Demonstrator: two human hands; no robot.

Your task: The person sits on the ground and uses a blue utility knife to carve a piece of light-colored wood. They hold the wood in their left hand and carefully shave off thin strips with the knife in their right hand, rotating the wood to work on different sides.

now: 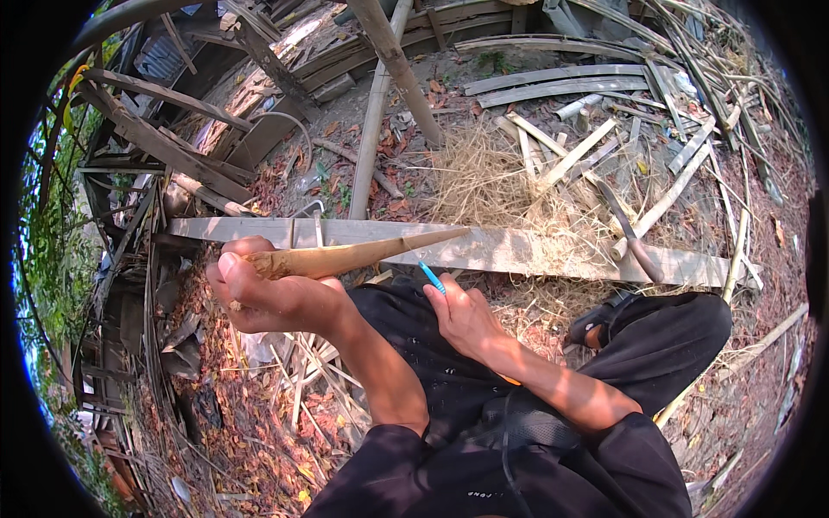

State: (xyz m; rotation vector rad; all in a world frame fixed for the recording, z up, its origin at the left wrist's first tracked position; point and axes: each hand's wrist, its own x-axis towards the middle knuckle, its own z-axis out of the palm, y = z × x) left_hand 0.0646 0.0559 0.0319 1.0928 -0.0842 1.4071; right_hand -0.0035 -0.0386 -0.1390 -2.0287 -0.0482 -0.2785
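My left hand (263, 289) is closed around the thick end of a tapered bamboo stick (363, 255), which points to the right and ends in a sharp tip over a long flat plank (518, 250). My right hand (462, 315) rests on my black-trousered knee and grips a thin blue tool (431, 278), pen or small blade, which pokes up toward the stick. I cannot tell what kind of tool it is.
A large chopping knife (630, 233) lies on the plank at the right, beside a heap of dry shavings (492, 186). Split bamboo strips (561, 86) and poles (389, 69) litter the ground behind. My sandalled foot (596, 324) is at the right. Broken timber lies at the left.
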